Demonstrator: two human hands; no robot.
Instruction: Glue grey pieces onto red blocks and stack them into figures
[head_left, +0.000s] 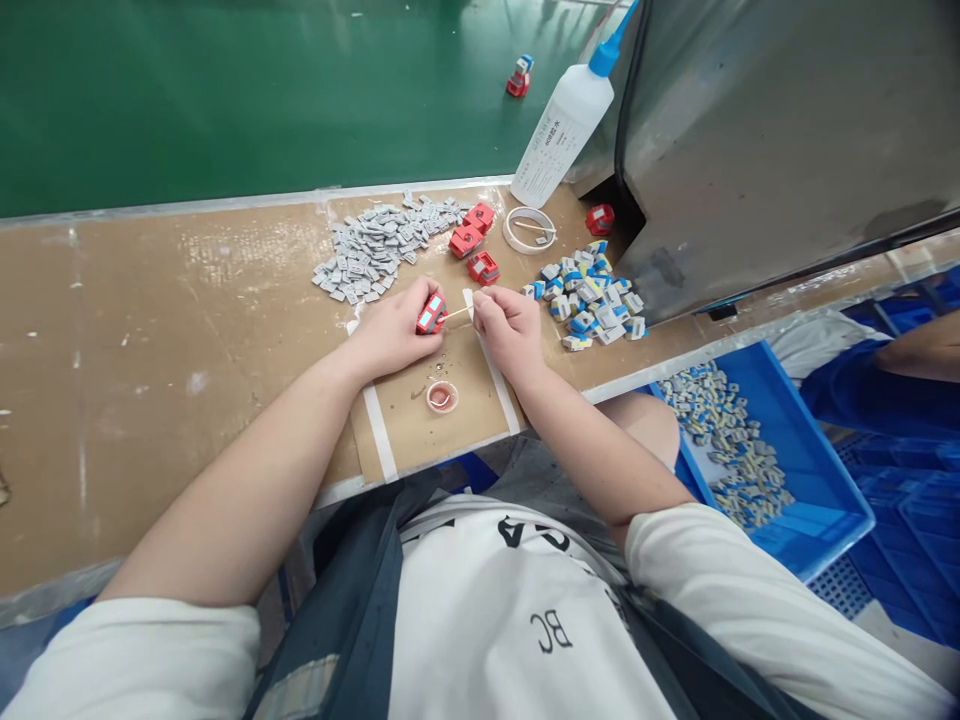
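Tile heap (pixel 382 245) behind hands; small cup (pixel 442 397) before them; bin (pixel 810 470) right.

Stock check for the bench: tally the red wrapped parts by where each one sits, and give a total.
Held in the left hand: 1, the red part, touched by the stick in the right hand
Loose cluster on the bench beside the grey pieces: 3
Next to the metal housing: 1
On the green belt: 1
Total: 6
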